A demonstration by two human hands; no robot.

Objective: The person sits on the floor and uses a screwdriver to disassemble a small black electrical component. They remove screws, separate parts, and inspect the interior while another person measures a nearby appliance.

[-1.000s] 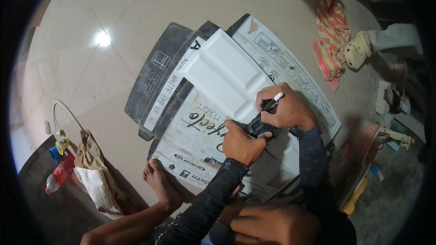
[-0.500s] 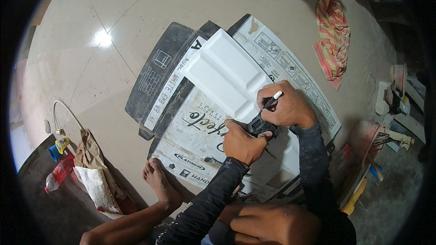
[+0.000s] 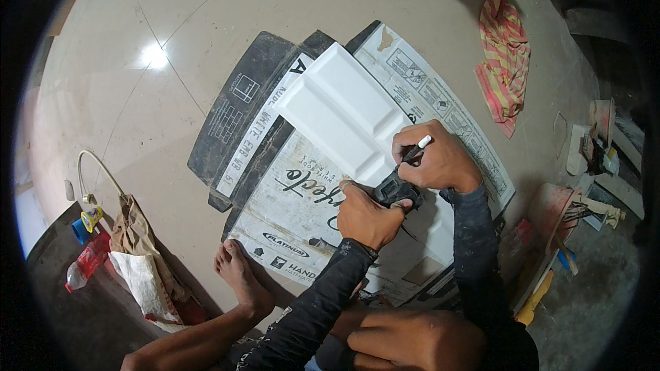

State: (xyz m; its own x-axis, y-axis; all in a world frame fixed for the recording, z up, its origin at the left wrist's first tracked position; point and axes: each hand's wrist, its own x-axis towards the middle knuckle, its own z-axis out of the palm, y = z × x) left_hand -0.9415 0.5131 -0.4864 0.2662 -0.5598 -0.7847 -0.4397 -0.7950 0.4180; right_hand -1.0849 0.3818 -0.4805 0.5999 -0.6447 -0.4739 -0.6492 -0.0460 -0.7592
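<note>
A white tile (image 3: 337, 99) with raised rectangular panels lies face up on flattened cardboard (image 3: 275, 216). At its near end, my left hand (image 3: 370, 214) grips a black tape measure (image 3: 397, 191), thumb and fingers around its near side. A thin dark strap hangs from the tool toward me. Held between the fingers of my right hand (image 3: 440, 158) is a black marker (image 3: 414, 151) with a white end pointing up and away. Its tip is hidden behind the hand, close to the tile's edge and the tape measure.
A red-and-yellow striped cloth (image 3: 504, 62) lies on the tiled floor at the far right. To the right stands a dusty pinkish bucket (image 3: 550, 209) beside scraps and tools. At left are a brown bag (image 3: 134, 233) and a red-labelled plastic bottle (image 3: 86, 261).
My right hand and the marker have shifted very slightly to the right and nearer the tile's edge. My left hand, the tape measure and the tile stay practically in place.
</note>
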